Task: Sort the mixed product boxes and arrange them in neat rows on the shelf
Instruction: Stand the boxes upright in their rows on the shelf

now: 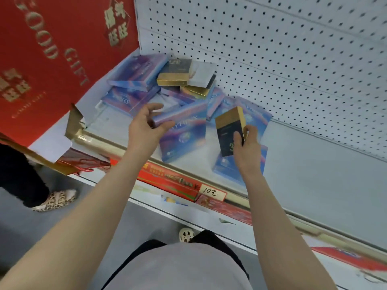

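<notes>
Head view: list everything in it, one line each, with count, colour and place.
Blue-purple boxes: several, exact count unclear, jumbled on the shelf.
Gold-and-dark boxes: three visible, two in the heap at the back, one held.
Shelf: one, pale grey, with a pegboard back.
Red gift bag: one, gold lettering, left.
Price tag: one, white, handwritten, on the shelf edge.
Left hand: grips a blue-purple box.
Right hand: holds a gold-and-dark box.
</notes>
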Demonstrator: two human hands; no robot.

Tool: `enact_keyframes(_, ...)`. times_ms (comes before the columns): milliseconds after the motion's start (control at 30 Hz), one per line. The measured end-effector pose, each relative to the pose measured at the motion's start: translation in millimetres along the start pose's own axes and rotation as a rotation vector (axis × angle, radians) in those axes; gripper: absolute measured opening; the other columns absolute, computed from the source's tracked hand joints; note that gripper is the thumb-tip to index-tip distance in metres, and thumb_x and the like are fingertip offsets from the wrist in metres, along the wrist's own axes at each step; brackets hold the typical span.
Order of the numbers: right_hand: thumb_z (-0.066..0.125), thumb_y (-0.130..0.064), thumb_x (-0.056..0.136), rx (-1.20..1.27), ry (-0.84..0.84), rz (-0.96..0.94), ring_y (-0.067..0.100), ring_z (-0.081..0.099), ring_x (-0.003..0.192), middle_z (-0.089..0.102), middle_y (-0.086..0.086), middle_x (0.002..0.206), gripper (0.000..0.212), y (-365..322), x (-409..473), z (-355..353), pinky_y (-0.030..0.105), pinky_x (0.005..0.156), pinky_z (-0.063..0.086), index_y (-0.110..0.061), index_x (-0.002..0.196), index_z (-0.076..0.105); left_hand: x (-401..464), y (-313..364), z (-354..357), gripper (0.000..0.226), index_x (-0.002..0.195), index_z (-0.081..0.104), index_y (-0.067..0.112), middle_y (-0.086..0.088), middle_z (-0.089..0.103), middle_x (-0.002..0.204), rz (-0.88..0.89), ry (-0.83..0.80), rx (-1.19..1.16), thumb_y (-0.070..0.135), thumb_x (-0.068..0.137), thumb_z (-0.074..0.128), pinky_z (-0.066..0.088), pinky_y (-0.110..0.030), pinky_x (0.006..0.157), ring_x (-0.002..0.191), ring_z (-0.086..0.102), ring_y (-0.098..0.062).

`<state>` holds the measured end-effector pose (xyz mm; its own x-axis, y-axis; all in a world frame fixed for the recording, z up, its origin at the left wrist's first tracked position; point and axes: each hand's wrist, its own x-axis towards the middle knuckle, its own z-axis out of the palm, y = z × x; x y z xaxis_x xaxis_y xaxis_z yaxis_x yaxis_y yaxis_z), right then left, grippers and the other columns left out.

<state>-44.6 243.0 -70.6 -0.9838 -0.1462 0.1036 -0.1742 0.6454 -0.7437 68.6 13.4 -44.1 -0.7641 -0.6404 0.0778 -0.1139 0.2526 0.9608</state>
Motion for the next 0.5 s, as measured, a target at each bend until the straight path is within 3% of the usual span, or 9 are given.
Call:
enact_keyframes(100,0.043,-0.026,0.103,-0.084,-0.015,0.034,0.029,0.058,0.089,0.059,0.006,0.1,0.022,2,-3,-7,0.031,0.066,0.033,-0.009,0.116,0.043,-8,-11,14,0.047,0.109,0.059,0.024,-0.004,0.067,0.099,-0.057,-0.08,0.003,0.034,0.066,0.078,0.051,-0.033,0.078,0.089,0.063,-0.018)
enact_keyframes(233,0.052,-0.02,0.1,-0.091,-0.08,0.058,0.028,0.057,0.087,0.058,0.006,0.1,0.03,6,-7,-17,0.03,0.069,0.037,-0.006,0.124,0.04,-18,-31,25,0.052,0.127,0.052,0.008,-0.008,0.066,0.107,-0.155,-0.145,0.065,0.013,0.08,0.075,0.047,-0.029,0.079,0.103,0.064,-0.026)
enact_keyframes(300,0.056,-0.02,0.097,-0.11,-0.091,0.095,0.026,0.055,0.083,0.057,0.004,0.096,0.034,5,-9,-22,0.03,0.069,0.037,-0.008,0.125,0.042,-18,-35,24,0.058,0.132,0.047,0.007,-0.012,0.066,0.113,-0.161,-0.152,0.084,0.017,0.08,0.071,0.049,-0.033,0.084,0.105,0.062,-0.027)
enact_keyframes(400,0.063,-0.021,0.093,0.05,0.014,0.211,0.025,0.058,0.083,0.059,0.001,0.091,0.035,5,-17,-27,0.03,0.072,0.039,-0.01,0.122,0.046,-17,-30,20,0.048,0.115,0.053,0.011,-0.009,0.068,0.105,-0.106,-0.143,0.059,0.029,0.072,0.063,0.053,-0.042,0.086,0.097,0.065,-0.026)
enact_keyframes(500,0.064,-0.02,0.093,0.353,0.101,0.337,0.019,0.063,0.087,0.062,-0.002,0.092,0.035,9,-34,-35,0.038,0.08,0.053,-0.016,0.121,0.044,-21,-18,21,0.041,0.114,0.05,0.015,0.0,0.066,0.096,-0.077,-0.158,-0.101,0.021,0.077,0.067,0.052,-0.031,0.079,0.087,0.064,-0.014)
